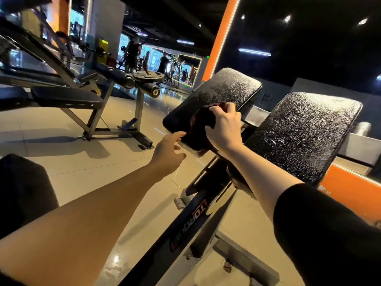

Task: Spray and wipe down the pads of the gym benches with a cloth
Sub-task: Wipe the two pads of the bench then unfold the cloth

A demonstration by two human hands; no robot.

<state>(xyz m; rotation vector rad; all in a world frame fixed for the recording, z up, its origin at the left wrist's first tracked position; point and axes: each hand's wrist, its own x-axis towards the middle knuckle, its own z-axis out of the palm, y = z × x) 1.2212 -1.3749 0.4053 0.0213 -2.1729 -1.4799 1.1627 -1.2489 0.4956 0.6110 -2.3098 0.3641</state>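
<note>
The right hand (223, 125) grips a dark, bunched cloth (201, 129) with curled fingers, pressing it on the lower part of the left pad (222, 93), black and speckled with droplets above the fingers. The left hand (168, 150) hovers just left of the cloth, fingers loose, holding nothing. Right of the fingers, a second pad (305, 133) glistens wet.

gap between left pad (216, 96) and right pad (305, 133) | frame (198, 219) below

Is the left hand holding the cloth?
No, the right hand grips the cloth on the pad; the left hand is open and empty.
</note>
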